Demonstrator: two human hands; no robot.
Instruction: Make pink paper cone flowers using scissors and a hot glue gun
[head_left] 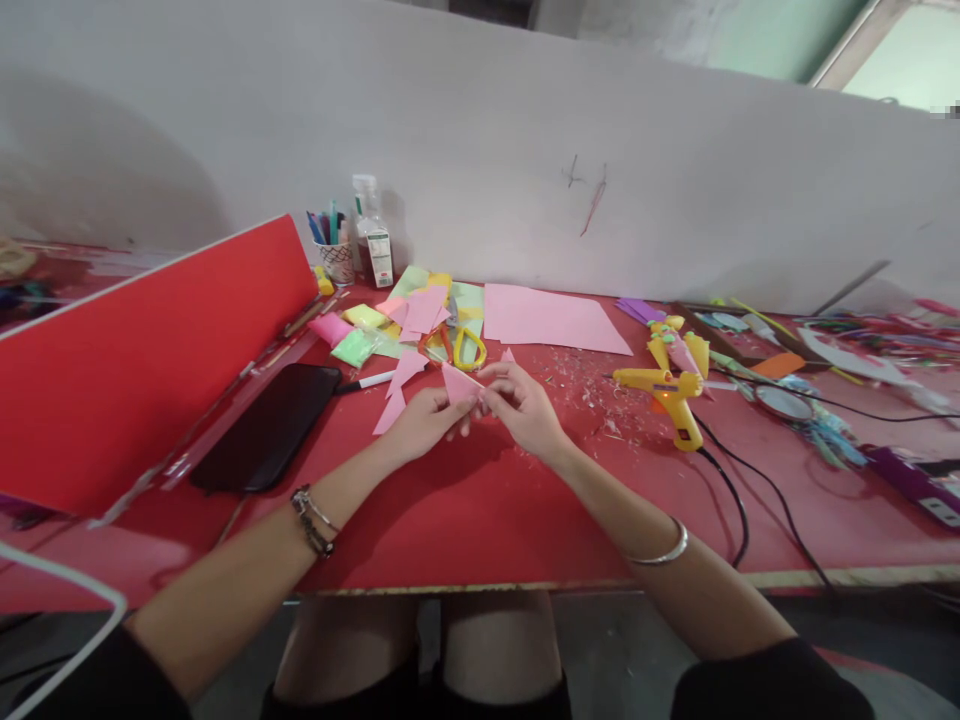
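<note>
Both of my hands meet over the red table (480,510) and pinch a small pink paper piece (459,383). My left hand (426,420) grips its lower left side with closed fingers. My right hand (521,402) holds its right edge between thumb and fingertips. Two more pink paper triangles (401,385) lie on the table just left of my left hand. Yellow-handled scissors (466,347) rest just beyond the held piece.
A yellow glue gun (670,394) with a black cord stands to the right. A large pink sheet (547,318) lies behind it. A black phone (268,428) and a marker (366,382) lie left, beside a red board (142,355). A pen cup (334,255) and bottle (373,235) stand at the wall.
</note>
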